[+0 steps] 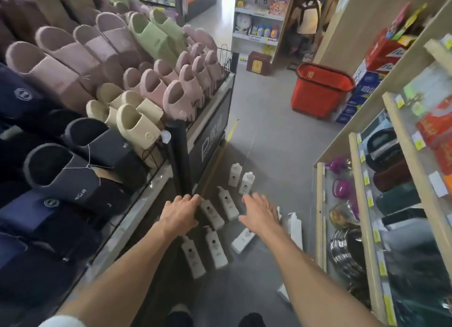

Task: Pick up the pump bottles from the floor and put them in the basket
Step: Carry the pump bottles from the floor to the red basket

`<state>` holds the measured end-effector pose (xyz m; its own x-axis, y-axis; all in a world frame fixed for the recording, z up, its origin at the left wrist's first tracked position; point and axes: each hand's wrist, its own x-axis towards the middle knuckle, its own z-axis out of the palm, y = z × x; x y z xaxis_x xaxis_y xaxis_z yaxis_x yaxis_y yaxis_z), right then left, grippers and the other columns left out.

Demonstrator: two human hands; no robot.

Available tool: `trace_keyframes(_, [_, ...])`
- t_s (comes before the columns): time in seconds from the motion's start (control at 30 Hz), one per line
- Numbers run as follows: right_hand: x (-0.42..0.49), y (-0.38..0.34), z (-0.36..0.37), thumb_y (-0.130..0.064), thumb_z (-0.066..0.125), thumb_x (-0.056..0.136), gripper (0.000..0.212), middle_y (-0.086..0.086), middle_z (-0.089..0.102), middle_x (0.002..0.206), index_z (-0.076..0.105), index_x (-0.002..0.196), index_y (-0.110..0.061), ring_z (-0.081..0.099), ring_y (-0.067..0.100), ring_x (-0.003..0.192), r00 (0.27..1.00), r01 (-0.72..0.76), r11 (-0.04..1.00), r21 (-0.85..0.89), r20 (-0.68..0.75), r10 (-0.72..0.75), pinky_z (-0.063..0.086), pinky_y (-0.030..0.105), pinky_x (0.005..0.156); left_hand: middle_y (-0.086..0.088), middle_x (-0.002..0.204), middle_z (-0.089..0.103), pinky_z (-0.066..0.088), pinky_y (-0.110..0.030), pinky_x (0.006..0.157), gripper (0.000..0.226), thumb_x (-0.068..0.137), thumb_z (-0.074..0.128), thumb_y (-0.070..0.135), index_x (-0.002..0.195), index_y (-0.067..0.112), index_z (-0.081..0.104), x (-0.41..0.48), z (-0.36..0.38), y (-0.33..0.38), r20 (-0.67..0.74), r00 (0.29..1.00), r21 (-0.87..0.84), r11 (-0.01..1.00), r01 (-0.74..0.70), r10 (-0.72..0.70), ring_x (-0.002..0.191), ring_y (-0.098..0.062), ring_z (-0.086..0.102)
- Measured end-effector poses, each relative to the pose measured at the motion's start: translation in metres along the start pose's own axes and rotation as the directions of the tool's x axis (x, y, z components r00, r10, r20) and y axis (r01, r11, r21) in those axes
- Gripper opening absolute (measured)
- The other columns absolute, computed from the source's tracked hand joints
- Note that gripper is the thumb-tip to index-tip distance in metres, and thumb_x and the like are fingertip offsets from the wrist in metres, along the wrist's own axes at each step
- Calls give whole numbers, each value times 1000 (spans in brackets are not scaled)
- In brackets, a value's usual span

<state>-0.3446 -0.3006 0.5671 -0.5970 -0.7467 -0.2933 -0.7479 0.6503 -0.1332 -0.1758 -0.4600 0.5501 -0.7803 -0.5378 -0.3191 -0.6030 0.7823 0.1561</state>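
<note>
Bottles: white plastic pump bottles [228,204] lie scattered on the smooth grey floor [269,136] below both hands; two stand upright
Right hand [260,211]: spread, empty, seemingly reaching down for one
Left hand [181,211]: fingers bent at the dark corner post [182,155] of the slipper rack [210,121], perhaps bracing; grip unclear
Basket: red plastic basket [315,94] stands well apart up the narrow shop aisle, beside the right-hand shelves [357,180]; a carry is needed

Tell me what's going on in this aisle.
A person stretches both arms down toward white pump bottles scattered on the grey floor. The right hand is open above them, holding nothing. The left hand is at the corner of the slipper rack; whether it grips is unclear. The red basket stands farther up the aisle.
</note>
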Motion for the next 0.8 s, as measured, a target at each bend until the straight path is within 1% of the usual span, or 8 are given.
trace_keyframes(0.17, [71, 9, 120, -33, 64, 91, 38, 7, 52, 129, 50, 124, -19, 46, 30, 124, 997, 68, 997, 26, 31, -69, 40, 44, 97, 0, 132, 52, 43, -44, 97, 63, 88, 70, 38, 141, 29, 38, 59, 125, -8, -7, 1000, 21, 1000, -2, 2, 121, -25, 49])
trace_keyframes(0.33, [142, 28, 265, -38, 66, 92, 43, 7, 52, 134, 50, 128, -20, 45, 31, 128, 992, 102, 994, 34, 75, -104, 39, 46, 102, -1, 138, 48, 38, -49, 104, 59, 88, 67, 36, 140, 29, 39, 123, 257, -29, 47, 998, 31, 999, 44, -46, 129, -28, 45])
trace_keyframes(0.4, [166, 36, 321, -38, 65, 91, 48, 7, 50, 135, 50, 133, -20, 44, 31, 130, 989, 110, 993, 42, 91, -113, 40, 45, 103, -2, 138, 47, 40, -50, 103, 57, 88, 67, 36, 138, 29, 40, 147, 305, -41, 82, 994, 33, 997, 65, -68, 129, -28, 44])
trace_keyframes(0.5, [195, 46, 396, -36, 66, 92, 50, 10, 50, 137, 50, 135, -17, 44, 32, 132, 987, 128, 991, 39, 96, -131, 41, 46, 103, -2, 137, 48, 43, -48, 99, 53, 88, 67, 37, 135, 32, 41, 177, 374, -63, 111, 989, 23, 995, 100, -102, 124, -27, 47])
trace_keyframes(0.57, [207, 50, 438, -32, 67, 91, 53, 11, 49, 140, 48, 138, -17, 43, 32, 133, 984, 126, 991, 40, 119, -130, 40, 49, 105, -1, 136, 50, 43, -45, 97, 49, 90, 66, 35, 132, 33, 43, 190, 412, -73, 139, 985, 12, 995, 100, -101, 121, -24, 49])
trace_keyframes(0.67, [223, 52, 486, -29, 70, 88, 58, 10, 50, 138, 47, 141, -18, 46, 31, 129, 980, 151, 988, 12, 129, -151, 43, 46, 102, -2, 135, 51, 40, -44, 98, 43, 90, 66, 28, 128, 28, 47, 207, 456, -80, 119, 992, 72, 997, 30, -38, 124, -25, 48])
trace_keyframes(0.73, [234, 52, 510, -30, 72, 87, 62, 11, 50, 138, 47, 142, -18, 47, 30, 128, 978, 162, 987, 9, 134, -161, 44, 46, 103, -4, 135, 49, 38, -44, 100, 43, 90, 65, 28, 129, 26, 47, 216, 476, -86, 118, 993, 127, 992, 3, -18, 126, -26, 45])
trace_keyframes(0.8, [242, 52, 529, -31, 72, 87, 61, 10, 51, 138, 47, 141, -18, 48, 30, 128, 975, 175, 985, -2, 136, -173, 44, 45, 103, -4, 136, 49, 37, -44, 102, 45, 90, 65, 28, 131, 25, 45, 223, 496, -93, 114, 993, 125, 992, 14, -29, 127, -27, 45])
